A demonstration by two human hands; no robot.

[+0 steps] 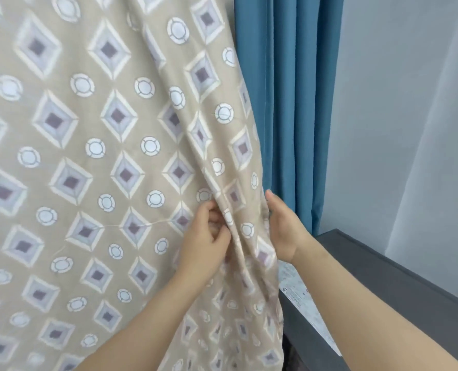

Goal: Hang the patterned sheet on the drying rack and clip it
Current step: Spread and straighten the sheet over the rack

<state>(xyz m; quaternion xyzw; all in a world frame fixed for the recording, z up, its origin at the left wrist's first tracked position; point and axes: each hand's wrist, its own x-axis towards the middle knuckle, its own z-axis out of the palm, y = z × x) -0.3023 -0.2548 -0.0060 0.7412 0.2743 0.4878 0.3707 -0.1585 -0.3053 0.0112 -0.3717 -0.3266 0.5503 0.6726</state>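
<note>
Evidently sheet [88, 156] is hanging, draping from 12 o'clock across the 9 o'clock side; rack and clips are showing nowhere. Near 5 o'clock, left hand [209, 239] grip is pinching a fold; right hand [281, 226] is curling round the edge. Clipping is probably remaining.

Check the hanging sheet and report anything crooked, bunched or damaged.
The patterned sheet hangs flat on the left, but its right side is bunched into diagonal folds that run down to where the left hand pinches a fold and the right hand holds the edge. No tear or stain shows. Rack and clips are out of view.
</note>
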